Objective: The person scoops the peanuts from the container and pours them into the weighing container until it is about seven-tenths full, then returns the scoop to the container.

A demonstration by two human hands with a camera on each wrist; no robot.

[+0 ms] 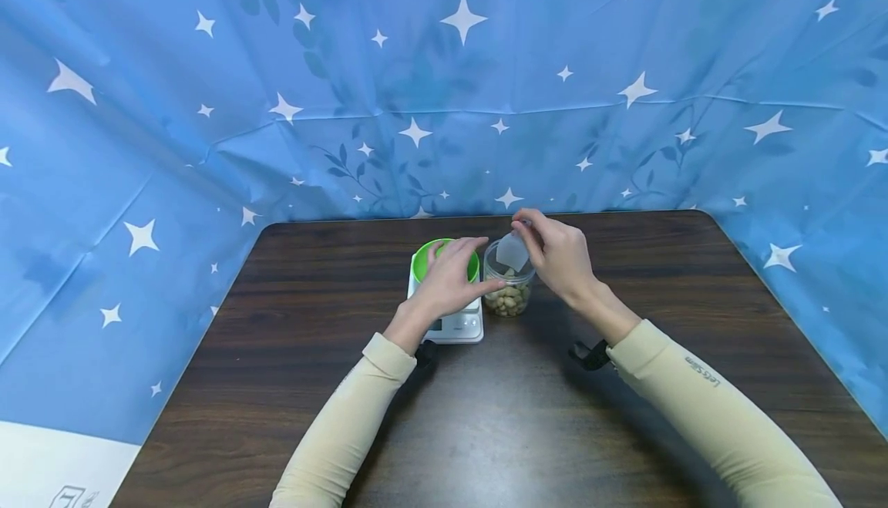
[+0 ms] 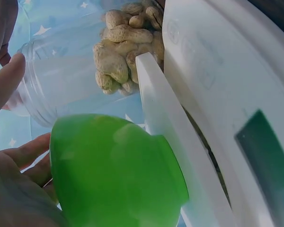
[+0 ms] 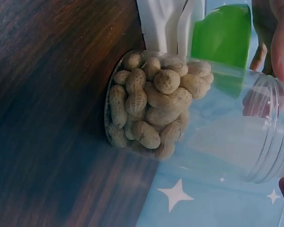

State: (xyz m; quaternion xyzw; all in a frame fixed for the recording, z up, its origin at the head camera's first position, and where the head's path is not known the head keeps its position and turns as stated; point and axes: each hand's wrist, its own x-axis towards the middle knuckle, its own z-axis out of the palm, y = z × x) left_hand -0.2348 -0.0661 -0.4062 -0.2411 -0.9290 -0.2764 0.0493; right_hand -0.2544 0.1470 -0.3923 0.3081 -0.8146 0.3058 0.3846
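Fingers of the right hand (image 1: 558, 255) are curled in a pinch on a small translucent white plastic lid (image 1: 513, 250), held tilted just above the mouth of the clear plastic jar of unshelled peanuts (image 1: 509, 289). The jar stands upright on the dark wooden table (image 1: 624, 292), roughly half full. The left hand (image 1: 452, 277) lies with fingers nearly straight over the green plastic bowl (image 1: 444, 258); its thumb reaches toward the jar wall, though contact cannot be confirmed.

Risks: the jar is light and not firmly gripped, so a sideways push from either hand could tip it and spill peanuts. Downward pressure from the left hand could shift the bowl on the white digital kitchen scale (image 1: 451, 324).

Just left of the jar sits the scale carrying the bowl; they crowd that side. Behind the jar hangs a blue star-printed cloth (image 1: 444, 92).
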